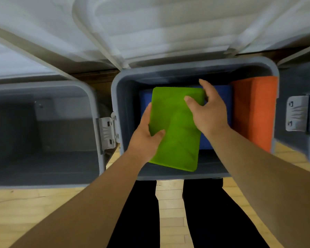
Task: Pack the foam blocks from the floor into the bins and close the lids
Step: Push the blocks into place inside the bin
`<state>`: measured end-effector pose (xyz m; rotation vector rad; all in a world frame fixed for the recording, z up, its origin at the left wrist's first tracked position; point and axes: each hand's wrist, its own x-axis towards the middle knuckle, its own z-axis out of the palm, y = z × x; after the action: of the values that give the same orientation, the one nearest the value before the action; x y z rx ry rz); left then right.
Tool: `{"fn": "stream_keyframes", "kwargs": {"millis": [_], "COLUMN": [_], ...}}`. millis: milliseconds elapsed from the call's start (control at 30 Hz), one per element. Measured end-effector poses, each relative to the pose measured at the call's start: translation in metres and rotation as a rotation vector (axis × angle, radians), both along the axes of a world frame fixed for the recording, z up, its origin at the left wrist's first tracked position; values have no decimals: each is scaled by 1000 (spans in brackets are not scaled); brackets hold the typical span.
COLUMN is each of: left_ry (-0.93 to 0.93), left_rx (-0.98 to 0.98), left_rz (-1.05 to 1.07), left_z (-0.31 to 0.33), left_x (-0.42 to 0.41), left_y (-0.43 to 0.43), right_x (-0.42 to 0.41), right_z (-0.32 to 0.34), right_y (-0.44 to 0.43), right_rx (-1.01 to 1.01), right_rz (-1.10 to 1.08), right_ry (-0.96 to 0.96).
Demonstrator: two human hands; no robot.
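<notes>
A: Status on the green block (175, 129)?

B: Both hands were on it, over the middle bin (186, 173). Left hand (147, 138) had its grip closed on the block's near-left edge, thumb on top, fingers out of sight on the far side of that edge. Right hand (208, 111) gripped the far-right corner, thumb pressed on the top face, fingers curled past the far edge.

A: In the bin or above it?

B: Couldn't tell for sure. The block was tilted, near end toward the front wall, far end deeper inside. It overlapped a blue block (220, 111) lying flat lower in the bin.

A: Anything else in there?

B: An orange block (254, 111) stood on edge against the right wall, just beside the blue one.

A: Lids?

B: Middle lid (168, 27) was open, swung back behind the bin. The left bin (95, 108) was open too, interior dark, contents unclear. Its metal latch (106, 133) sat just beside the middle bin's left wall. A third bin (297, 81) was at the right edge, with a latch (296, 113) on its side, mostly cropped.

A: Floor?

B: Wood floor (25, 208). Person's dark-trousered legs (213, 212) were at the bin's front.
</notes>
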<state>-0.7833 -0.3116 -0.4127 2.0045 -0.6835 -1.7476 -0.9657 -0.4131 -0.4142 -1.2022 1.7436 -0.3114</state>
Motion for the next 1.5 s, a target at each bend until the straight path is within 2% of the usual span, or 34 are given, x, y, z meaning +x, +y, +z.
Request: {"fn": "stream_keyframes", "kwargs": {"millis": [133, 267, 500, 700, 833, 1033, 1200, 1333, 1500], "left_ry": [-164, -324, -282, -331, -345, -365, -442, -473, -496], "left_rx": [-38, -42, 81, 81, 92, 162, 95, 95, 137], "left_rz": [-72, -72, -190, -309, -402, -482, -453, -378, -199], "left_z": [-4, -17, -51, -24, 36, 193, 317, 376, 411], "left_x": [4, 16, 22, 20, 31, 62, 72, 60, 23], "left_y": [5, 3, -6, -1, 21, 59, 90, 105, 130], "right_x": [22, 36, 34, 24, 13, 11, 7, -3, -19], "right_z": [-17, -38, -60, -24, 39, 194, 307, 361, 381], "right_y": [11, 19, 26, 28, 46, 78, 79, 61, 38], "right_rx": [-9, 60, 160, 149, 246, 328, 290, 204, 178], "right_rz": [48, 119, 333, 452, 528, 667, 740, 828, 1015], "right_ry": [59, -6, 50, 130, 233, 401, 374, 317, 325]}}
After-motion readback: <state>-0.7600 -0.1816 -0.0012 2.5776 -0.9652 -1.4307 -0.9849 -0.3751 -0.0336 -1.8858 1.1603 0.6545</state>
